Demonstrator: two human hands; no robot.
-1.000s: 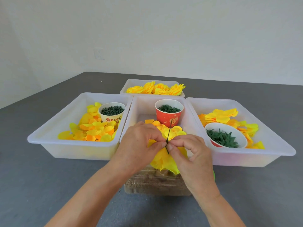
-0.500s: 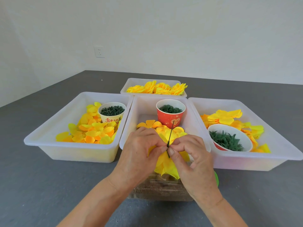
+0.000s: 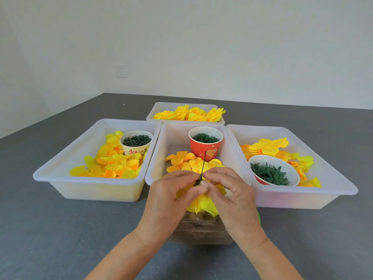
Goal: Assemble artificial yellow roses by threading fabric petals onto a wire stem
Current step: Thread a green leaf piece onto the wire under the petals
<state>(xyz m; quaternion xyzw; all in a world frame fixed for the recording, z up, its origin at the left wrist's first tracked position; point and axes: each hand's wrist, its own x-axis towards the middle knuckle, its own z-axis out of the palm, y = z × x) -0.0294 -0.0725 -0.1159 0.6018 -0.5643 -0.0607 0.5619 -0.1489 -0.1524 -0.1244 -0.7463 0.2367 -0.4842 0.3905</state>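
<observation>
A half-built yellow rose [image 3: 202, 203] hangs head-down between my hands, just in front of the middle tray [image 3: 159, 150]. Its thin dark green wire stem [image 3: 203, 164] sticks up above my fingers. My left hand [image 3: 171, 197] and my right hand [image 3: 232, 195] meet fingertip to fingertip and pinch the rose's base where the stem enters the petals. What my fingertips press there is hidden. Loose yellow petals [image 3: 187, 160] lie in the middle tray behind my hands.
A red cup [image 3: 205, 146] of green rings stands in the middle tray. The left tray [image 3: 66, 156] holds petals and a cream cup [image 3: 136, 142]. The right tray [image 3: 333, 178] holds petals and a bowl [image 3: 272, 170] of green calyxes. Finished roses [image 3: 189, 114] fill the far tray. A brown box [image 3: 199, 229] sits under my hands.
My hands keep pinching the rose at the same spot; the fingers shifted slightly along the stem base. The camera view tipped a little.
</observation>
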